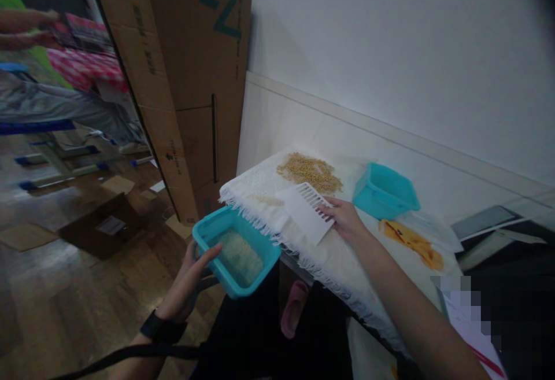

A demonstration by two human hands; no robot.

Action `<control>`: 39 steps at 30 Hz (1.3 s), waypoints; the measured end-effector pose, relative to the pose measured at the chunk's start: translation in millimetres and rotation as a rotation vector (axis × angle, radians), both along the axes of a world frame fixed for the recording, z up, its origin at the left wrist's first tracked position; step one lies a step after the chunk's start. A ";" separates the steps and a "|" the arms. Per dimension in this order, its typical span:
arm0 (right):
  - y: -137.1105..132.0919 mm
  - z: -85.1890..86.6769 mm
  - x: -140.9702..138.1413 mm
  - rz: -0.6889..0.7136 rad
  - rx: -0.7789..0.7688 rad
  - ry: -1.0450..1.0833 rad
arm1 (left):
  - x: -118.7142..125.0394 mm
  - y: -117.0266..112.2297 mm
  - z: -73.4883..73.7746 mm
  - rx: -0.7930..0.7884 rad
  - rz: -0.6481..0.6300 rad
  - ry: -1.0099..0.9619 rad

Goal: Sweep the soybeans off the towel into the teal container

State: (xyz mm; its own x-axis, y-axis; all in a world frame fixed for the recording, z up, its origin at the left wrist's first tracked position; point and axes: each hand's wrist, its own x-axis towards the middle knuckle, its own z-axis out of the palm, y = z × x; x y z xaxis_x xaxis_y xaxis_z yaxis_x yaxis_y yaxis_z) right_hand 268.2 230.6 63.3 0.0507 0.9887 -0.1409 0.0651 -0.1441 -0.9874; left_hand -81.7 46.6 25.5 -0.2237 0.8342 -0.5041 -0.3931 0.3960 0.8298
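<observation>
A slotted white card (306,221) is over the cloth-covered surface (342,264), pinched in the right hand's (346,219) fingers. The left hand's (196,267) fingers clasp a blue tub (236,293) of pale grain (240,255) beside the fringed edge. Beans (310,170) lie beyond the card.

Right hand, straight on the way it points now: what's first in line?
Beyond the slotted white card in the right hand, probably the pile of tan beans on the white cloth. Depth is unclear; it might pass above them.
</observation>
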 end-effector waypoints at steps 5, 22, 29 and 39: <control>-0.5 3.2 -5.1 0.014 -0.013 0.036 | -0.2 1.9 6.0 -0.013 0.011 0.007; 18.5 -2.2 -8.2 0.087 -0.025 0.030 | 7.0 5.6 1.2 0.008 0.000 -0.003; -3.7 -2.3 -13.8 0.157 -0.039 -0.002 | 5.3 7.4 -4.7 0.013 0.011 0.004; -43.9 15.5 -38.4 0.287 0.034 -0.073 | 4.9 6.3 -1.7 0.004 -0.003 0.004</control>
